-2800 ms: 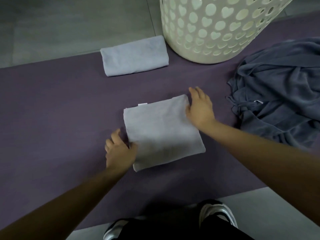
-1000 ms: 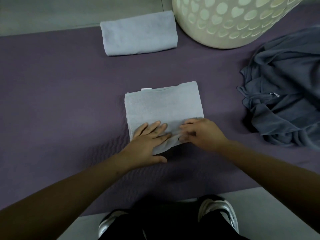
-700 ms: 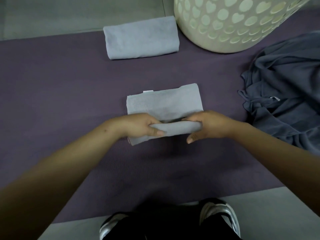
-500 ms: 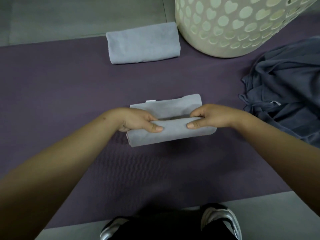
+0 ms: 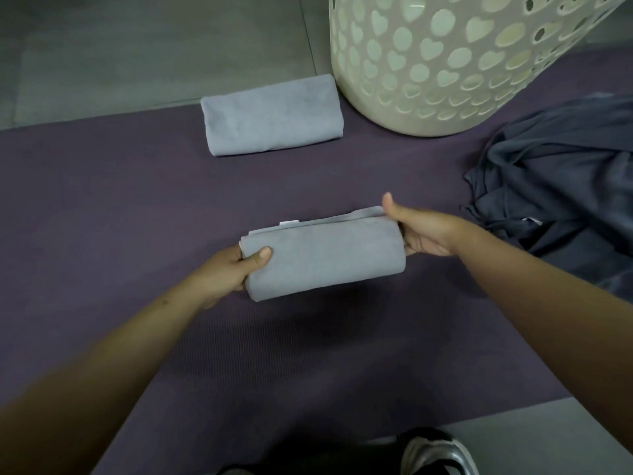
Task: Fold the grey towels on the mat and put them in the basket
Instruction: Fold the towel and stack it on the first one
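Folded over since half a second ago, the towel [image 5: 323, 258] is now doubled at the middle of the purple mat [image 5: 102, 207], with the basket [image 5: 445, 63] beyond. It is gripped at its ends by the left hand [image 5: 233, 269] and right hand [image 5: 421, 231], fingers curled round the cloth.

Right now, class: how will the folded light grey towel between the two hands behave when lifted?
The folded light grey towel is probably floppy: soft layers show at its far edge. Gripped at both ends, it should keep its fold. Likely light.
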Tool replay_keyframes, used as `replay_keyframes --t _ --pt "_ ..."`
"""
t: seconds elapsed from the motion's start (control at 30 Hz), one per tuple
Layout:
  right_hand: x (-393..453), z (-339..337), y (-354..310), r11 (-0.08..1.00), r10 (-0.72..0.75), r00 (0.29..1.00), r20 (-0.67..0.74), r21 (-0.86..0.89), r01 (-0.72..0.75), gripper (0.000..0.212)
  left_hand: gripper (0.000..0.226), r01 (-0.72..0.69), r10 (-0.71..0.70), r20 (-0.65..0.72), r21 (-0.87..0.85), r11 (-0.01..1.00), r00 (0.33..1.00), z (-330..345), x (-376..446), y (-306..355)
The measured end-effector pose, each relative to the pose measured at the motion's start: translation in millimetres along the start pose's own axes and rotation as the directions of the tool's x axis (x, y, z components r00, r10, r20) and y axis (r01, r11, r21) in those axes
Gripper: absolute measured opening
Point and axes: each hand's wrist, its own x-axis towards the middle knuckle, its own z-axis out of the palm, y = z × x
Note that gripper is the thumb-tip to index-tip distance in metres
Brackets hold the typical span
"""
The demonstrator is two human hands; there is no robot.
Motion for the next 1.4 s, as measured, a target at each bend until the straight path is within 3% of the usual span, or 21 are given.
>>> replay_keyframes --t 0.07,0.13,0.2,0.3,0.43,0.6,0.63,0.67,0.7,0.73,0.8,0.87,0.93,0.97,1.0,1.07,1.1,1.17,1.23,1.33,1.4 --pt "-5.4 3.3 18.2 0.998 -0.067 0.994 -0.086 0.009 0.068 0.094 0.063 0.020 -0.021 -0.039 -0.020 1.000 0.999 3.7 4.3 -0.8" --pt "-5.4 15.8 30.6 0.982 -0.157 0.961 -0.229 -0.142 0.126 0.075 0.040 0.005 -0.004 -0.111 0.010 1.000 0.994 7.3 7.2 -3.9" --pt "-0.8 31.1 35.1 0.924 -0.285 0.859 -0.426 -0.362 0.127 0.051 0.031 -0.027 0.040 -0.208 0.063 0.998 0.977 10.6 9.5 -7.6" --pt "10.2 48.7 35.9 0.822 -0.416 0.717 -0.560 -0.569 0.031 0.043 0.039 -0.014 0.084 -0.346 0.199 0.980 0.934 18.1 9.7 -7.5" --pt "26.0 54.0 34.2 0.822 -0.380 0.669 -0.639 -0.565 -0.073 0.042 0.045 0.048 0.164 -0.524 0.368 0.929 0.836 33.0 15.1 -4.2" --pt "37.1 54.3 29.5 0.821 -0.330 0.650 -0.684 -0.548 -0.160 0.042 0.046 0.025 0.153 -0.665 0.250 0.968 0.731 48.6 12.0 -0.8" --pt "38.7 54.2 29.1 0.818 -0.325 0.654 -0.683 -0.550 -0.169 0.042 0.049 -0.008 0.242 -0.691 0.323 0.946 0.681 49.7 7.3 -2.0" --pt "39.8 54.1 28.2 0.813 -0.321 0.656 -0.683 -0.554 -0.179 0.043 0.053 -0.029 0.425 -0.677 0.512 0.858 0.601 50.2 4.5 -4.2" --pt "40.2 54.1 26.5 0.809 -0.318 0.655 -0.686 -0.557 -0.191 0.045 0.055 -0.041 0.619 -0.570 0.717 0.695 0.540 51.9 3.0 -5.3" --pt "39.5 54.5 24.6 0.806 -0.308 0.652 -0.692 -0.555 -0.208 0.045 0.055 -0.062 0.750 -0.392 0.866 0.496 0.533 55.5 4.5 -6.9" --pt "39.1 54.6 23.0 0.805 -0.296 0.649 -0.701 -0.548 -0.225 0.046 0.058 -0.119 0.751 -0.043 0.980 0.160 0.658 66.7 15.4 -9.9" --pt "38.3 60.3 20.6 0.813 -0.299 0.631 -0.716 -0.537 -0.225 0.044 0.063 -0.083 0.595 0.034 0.995 0.055 0.803 77.3 25.5 -8.4" --pt "37.2 69.1 23.6 0.703 -0.517 0.473 -0.714 -0.669 -0.241 0.043 0.064 -0.021 0.514 0.011 1.000 0.013 0.858 80.2 32.4 -9.2" --pt "37.8 73.3 27.0 0.574 -0.666 0.406 -0.626 -0.777 -0.258 0.046 0.064 -0.010 0.514 0.005 1.000 0.008 0.858 80.0 33.6 -10.7" --pt "39.0 76.8 31.9 0.426 -0.777 0.389 -0.495 -0.868 -0.254 0.049 0.065 -0.010 0.516 0.002 1.000 0.013 0.857 79.2 34.3 -11.5" --pt "42.3 79.8 43.2 0.190 -0.824 0.513 -0.242 -0.970 -0.153 0.051 0.066 0.000 0.512 -0.008 1.000 0.016 0.859 76.6 35.3 -11.4" --pt "43.8 78.6 48.9 0.137 -0.794 0.582 -0.175 -0.985 -0.109 0.053 0.066 0.000 0.521 -0.011 1.000 0.021 0.854 75.9 35.7 -11.3" --pt "45.9 74.1 55.3 0.154 -0.716 0.677 -0.172 -0.984 -0.087 0.057 0.064 -0.025 0.531 -0.007 0.998 0.052 0.847 77.4 34.9 -11.9" --pt "45.4 72.2 54.3 0.215 -0.668 0.704 -0.242 -0.968 -0.130 0.062 0.061 -0.050 0.553 -0.029 0.991 0.127 0.833 78.4 34.1 -12.2" --pt "46.6 67.7 51.2 0.368 -0.615 0.691 -0.380 -0.913 -0.174 0.069 0.065 0.088 0.509 -0.301 0.913 0.399 0.807 70.3 29.1 -18.5" --pt "43.9 60.3 50.4 0.493 -0.563 0.693 -0.450 -0.856 -0.156 0.063 0.070 0.168 0.414 -0.441 0.819 0.548 0.796 59.7 24.9 -26.9"
